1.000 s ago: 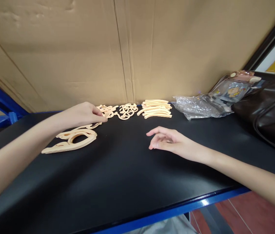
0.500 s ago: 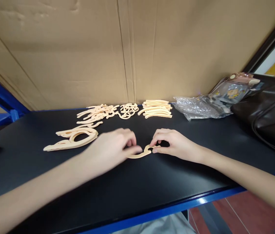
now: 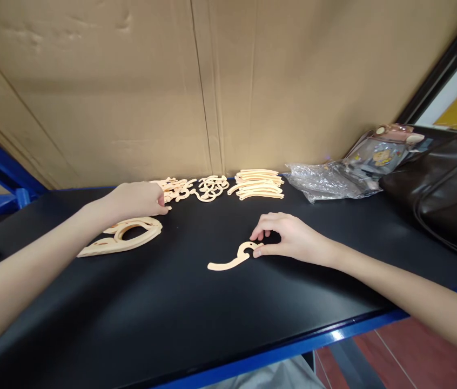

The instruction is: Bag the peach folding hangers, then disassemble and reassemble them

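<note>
My right hand (image 3: 279,235) pinches the right end of a pale curved folding-hanger arm (image 3: 228,265) between thumb and fingertips. The arm's hooked bend faces the fingers, and its long tail points left over the black tabletop. At the back left, my left hand (image 3: 141,199) is closed around a hanger arm (image 3: 168,208); only its tip shows beyond the thumb. Behind that hand lies a pile of similar hanger arms (image 3: 177,188), partly covered. A stack of joined hanger pieces (image 3: 143,237) rests in front, below the left wrist.
Small hanger hooks (image 3: 212,187) lie heaped at the back middle, beside a stack of slim curved bars (image 3: 259,183). Clear plastic bags (image 3: 334,181) and a dark leather bag (image 3: 451,189) occupy the right. Cardboard (image 3: 131,92) stands behind; a blue rail (image 3: 313,344) edges the tabletop.
My left hand has left the hanger arm in the middle and moved back and left to the pile. My right hand keeps its pinch in nearly the same place.
</note>
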The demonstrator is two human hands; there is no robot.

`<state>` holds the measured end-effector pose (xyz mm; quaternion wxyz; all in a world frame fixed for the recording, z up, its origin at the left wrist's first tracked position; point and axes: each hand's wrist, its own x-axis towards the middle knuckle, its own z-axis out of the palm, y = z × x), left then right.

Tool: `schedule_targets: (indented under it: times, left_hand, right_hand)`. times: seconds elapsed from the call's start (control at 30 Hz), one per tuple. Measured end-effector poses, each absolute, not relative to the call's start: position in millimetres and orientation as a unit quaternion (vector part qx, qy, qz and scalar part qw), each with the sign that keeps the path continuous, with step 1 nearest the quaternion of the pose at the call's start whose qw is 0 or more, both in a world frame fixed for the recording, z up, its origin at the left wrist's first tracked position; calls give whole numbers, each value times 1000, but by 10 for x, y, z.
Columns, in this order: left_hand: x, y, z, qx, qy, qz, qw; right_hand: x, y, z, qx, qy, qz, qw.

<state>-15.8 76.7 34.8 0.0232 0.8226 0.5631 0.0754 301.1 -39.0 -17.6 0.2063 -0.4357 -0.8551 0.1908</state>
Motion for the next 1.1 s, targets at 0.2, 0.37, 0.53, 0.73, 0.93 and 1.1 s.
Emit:
schedule_targets:
  times: [0.2, 0.37, 0.53, 0.73, 0.93, 1.1]
  left_hand:
    - [113, 480, 493, 815, 574, -38, -63]
    - [493, -49, 502, 866, 489, -43, -89]
    - [808, -513, 301, 921, 382, -71, -30]
    - [871, -462, 279, 931, 362, -42, 22]
    - [673, 40, 342, 906, 415, 7, -78]
    - [415, 577, 195, 897, 360, -39, -253]
  right_hand:
    - [3175, -339, -104, -397, -884, 176, 170]
    - [3191, -315, -136, -383, -888, 178, 183]
    - [3144, -336, -155, -376, -889, 174, 193]
    - [3144, -344, -145, -370, -894, 166, 190]
    - [3121, -353, -112, -372, -894, 171, 183]
    - [3126, -379, -100, -381, -895, 150, 178]
